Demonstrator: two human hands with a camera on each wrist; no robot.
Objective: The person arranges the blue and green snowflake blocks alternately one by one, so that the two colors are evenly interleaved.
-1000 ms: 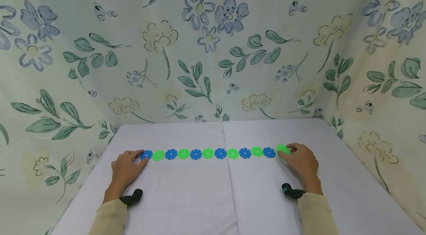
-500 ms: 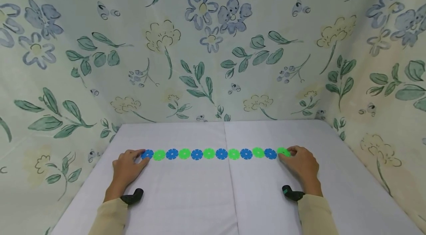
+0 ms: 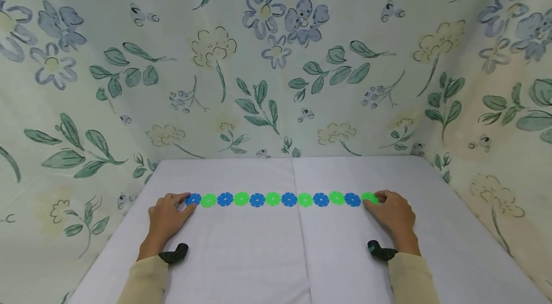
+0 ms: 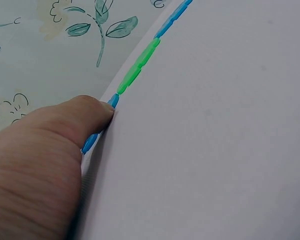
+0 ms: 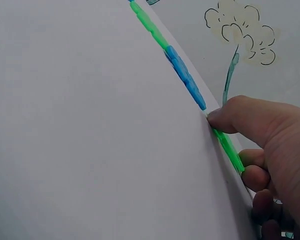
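A straight row of flat, notched snowflake discs (image 3: 289, 199) runs across the white cloth, blue and green by turns. At its left end my left hand (image 3: 167, 218) pinches a blue disc (image 3: 195, 199) by its edge, between thumb and fingers. My right hand (image 3: 394, 215) likewise pinches the green disc (image 3: 370, 197) at the right end. In the left wrist view the thumb (image 4: 85, 117) covers part of the blue disc, with a green disc (image 4: 138, 66) beyond. The right wrist view has the thumb (image 5: 235, 115) on the green disc (image 5: 229, 150), close to a blue one (image 5: 186, 77).
White cloth (image 3: 241, 251) covers the table, creased by a seam right of the middle. Floral fabric walls (image 3: 276, 79) stand at the back and both sides. Dark wrist-worn devices (image 3: 174, 253) sit at both sleeves.
The right hand has drawn the end green disc slightly nearer, more in line with the row. The left hand keeps its hold. The whole head view has shifted slightly.
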